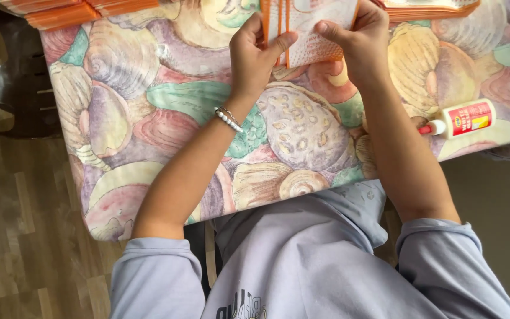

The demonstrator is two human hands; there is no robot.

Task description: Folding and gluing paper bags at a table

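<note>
1. While both hands work at the far edge of the surface (149,112), the left hand (255,56) pinches the left side of an orange-edged paper piece (314,35), thumb laid across its face.
2. The right hand (358,41) grasps the same paper piece from the right, thumb on top and fingers curled behind it.
3. That paper piece lies at far centre, its orange stripes and long axis running near to far; its far end is cut off by the frame.
4. A stack of orange sheets (72,12) sits at the far left corner, and another orange stack (432,9) at far right, just beside the right hand.
5. A glue bottle (464,120) lies on its side near the right edge, white with a red label, its red tip pointing left, well apart from the hands.
6. Open shell-patterned cloth spreads between the hands and the near edge, where the forearms cross it.
7. A beaded bracelet (228,120) circles the left wrist.
</note>
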